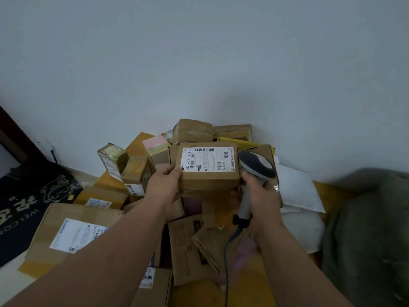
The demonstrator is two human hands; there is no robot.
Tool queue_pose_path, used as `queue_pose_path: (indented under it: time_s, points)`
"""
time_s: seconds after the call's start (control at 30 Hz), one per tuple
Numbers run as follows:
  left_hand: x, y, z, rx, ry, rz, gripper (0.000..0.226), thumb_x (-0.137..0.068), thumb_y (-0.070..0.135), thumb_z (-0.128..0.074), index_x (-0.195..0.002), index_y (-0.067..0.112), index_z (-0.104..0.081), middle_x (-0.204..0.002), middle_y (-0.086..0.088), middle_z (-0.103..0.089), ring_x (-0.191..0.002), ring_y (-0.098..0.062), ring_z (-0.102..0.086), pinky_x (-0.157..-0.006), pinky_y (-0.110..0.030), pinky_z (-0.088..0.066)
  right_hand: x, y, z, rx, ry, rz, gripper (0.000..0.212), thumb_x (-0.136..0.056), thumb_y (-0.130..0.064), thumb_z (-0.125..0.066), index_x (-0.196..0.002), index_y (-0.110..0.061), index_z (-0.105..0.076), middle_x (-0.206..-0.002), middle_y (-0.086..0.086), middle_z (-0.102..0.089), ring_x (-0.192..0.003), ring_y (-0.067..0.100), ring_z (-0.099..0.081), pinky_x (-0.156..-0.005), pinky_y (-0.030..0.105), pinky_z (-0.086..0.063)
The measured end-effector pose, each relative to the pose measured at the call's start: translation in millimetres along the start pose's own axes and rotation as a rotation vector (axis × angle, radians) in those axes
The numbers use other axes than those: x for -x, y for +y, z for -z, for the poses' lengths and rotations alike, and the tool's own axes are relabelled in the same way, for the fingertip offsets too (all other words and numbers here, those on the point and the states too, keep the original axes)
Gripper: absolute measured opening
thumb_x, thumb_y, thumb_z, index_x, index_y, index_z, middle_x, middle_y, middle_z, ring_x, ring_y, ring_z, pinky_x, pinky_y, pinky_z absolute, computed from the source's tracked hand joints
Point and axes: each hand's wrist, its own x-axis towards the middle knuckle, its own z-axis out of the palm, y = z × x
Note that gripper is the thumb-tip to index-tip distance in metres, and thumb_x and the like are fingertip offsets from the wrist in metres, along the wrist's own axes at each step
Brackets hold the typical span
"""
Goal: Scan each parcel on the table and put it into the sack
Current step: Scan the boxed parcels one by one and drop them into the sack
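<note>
Above the table's heap, left hand [164, 185] grips the parcel [208, 168]; right hand [261, 196] grips the scanner [256, 165] at three o'clock, which should tip toward the label [208, 159].

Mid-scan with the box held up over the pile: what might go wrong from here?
The left hand holds the labelled cardboard box by one end only, so it may tip or slip. The scanner in the right hand sits beside the shipping label, not facing it, so a read may miss. Its cable trails over loose parcels and could snag.
</note>
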Motion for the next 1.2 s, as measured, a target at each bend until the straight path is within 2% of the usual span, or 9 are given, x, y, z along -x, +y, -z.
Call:
queue_pose_path:
  time_s: [0.1, 0.23, 0.3, 0.4, 0.6, 0.8, 0.97, 1.07, 1.2]
  points:
    - [16, -1, 3, 0.008, -0.067, -0.013, 0.030, -0.097, 0.025, -0.058, -0.127, 0.020, -0.061, -0.120, -0.005, -0.057, -0.103, -0.020, -0.055, -0.085, -0.041, -0.056, 19, 0, 11, -0.028, 0.022, 0.045, 0.012, -0.089, -0.038, -0.069, -0.093, -0.038, -0.058, -0.106, -0.003, -0.067, -0.106, 0.024, -0.062, -0.100, 0.051, -0.050]
    - [48, -2, 17, 0.041, -0.223, -0.001, 0.023, -0.097, 0.025, -0.058, -0.120, 0.022, -0.059, -0.107, 0.001, -0.054, -0.090, -0.015, -0.052, -0.042, -0.025, -0.051, 53, 3, 17, -0.111, 0.092, 0.100, 0.031, -0.084, -0.043, -0.073, -0.112, -0.036, -0.061, -0.113, -0.004, -0.068, -0.111, 0.023, -0.062, -0.104, 0.050, -0.048]
    - [62, -3, 28, 0.092, -0.331, 0.063, 0.022, -0.097, 0.025, -0.059, -0.119, 0.024, -0.056, -0.109, 0.001, -0.053, -0.092, -0.019, -0.054, -0.035, -0.024, -0.048, 72, 6, 19, -0.127, 0.107, 0.102, 0.045, -0.070, -0.056, -0.076, -0.110, -0.039, -0.061, -0.114, -0.005, -0.069, -0.111, 0.023, -0.062, -0.103, 0.051, -0.048]
    - [75, -10, 43, 0.102, -0.441, 0.073, 0.030, -0.093, 0.029, -0.063, -0.122, 0.031, -0.054, -0.121, -0.003, -0.053, -0.107, -0.033, -0.058, -0.049, -0.034, -0.054, 94, 19, 27, -0.153, 0.131, 0.091, 0.057, -0.053, -0.067, -0.075, -0.103, -0.041, -0.064, -0.112, -0.006, -0.071, -0.109, 0.024, -0.065, -0.100, 0.052, -0.050]
    - [103, -21, 56, 0.128, -0.441, -0.019, 0.033, -0.085, 0.028, -0.073, -0.117, 0.030, -0.065, -0.119, -0.002, -0.056, -0.110, -0.027, -0.055, -0.086, -0.049, -0.057, 131, 42, 56, -0.177, 0.162, 0.077, 0.017, -0.087, -0.036, -0.073, -0.101, -0.030, -0.065, -0.100, 0.005, -0.074, -0.094, 0.027, -0.071, -0.089, 0.048, -0.057]
    - [126, -24, 53, 0.070, -0.468, -0.125, 0.034, -0.084, 0.023, -0.073, -0.117, 0.022, -0.065, -0.108, -0.001, -0.063, -0.099, -0.017, -0.060, -0.088, -0.040, -0.056, 155, 48, 80, -0.068, 0.190, 0.152, 0.009, -0.088, -0.033, -0.069, -0.092, -0.025, -0.067, -0.085, 0.005, -0.075, -0.090, 0.034, -0.072, -0.086, 0.053, -0.056]
    - [136, -28, 38, -0.011, -0.460, -0.183, 0.030, -0.080, 0.026, -0.077, -0.107, 0.017, -0.067, -0.107, -0.007, -0.068, -0.097, -0.020, -0.064, -0.086, -0.041, -0.057, 171, 32, 106, 0.031, 0.091, 0.217, 0.018, -0.093, -0.020, -0.063, -0.076, -0.014, -0.062, -0.057, -0.001, -0.067, -0.069, 0.027, -0.066, -0.070, 0.041, -0.053]
    - [145, -32, 24, -0.042, -0.468, -0.201, 0.034, -0.074, 0.030, -0.080, -0.105, 0.016, -0.072, -0.103, -0.007, -0.073, -0.094, -0.020, -0.067, -0.082, -0.040, -0.059, 177, 26, 124, 0.114, -0.036, 0.224, 0.016, -0.092, -0.016, -0.064, -0.078, -0.009, -0.062, -0.060, 0.004, -0.066, -0.061, 0.023, -0.065, -0.070, 0.041, -0.055]
    - [159, -38, 5, -0.087, -0.466, -0.213, 0.048, -0.053, 0.045, -0.084, -0.096, 0.025, -0.077, -0.104, -0.003, -0.073, -0.102, -0.024, -0.066, -0.087, -0.043, -0.057, 180, 21, 151, 0.242, -0.132, 0.250, 0.011, -0.092, -0.015, -0.064, -0.085, -0.005, -0.063, -0.067, 0.007, -0.066, -0.059, 0.019, -0.065, -0.057, 0.023, -0.054]
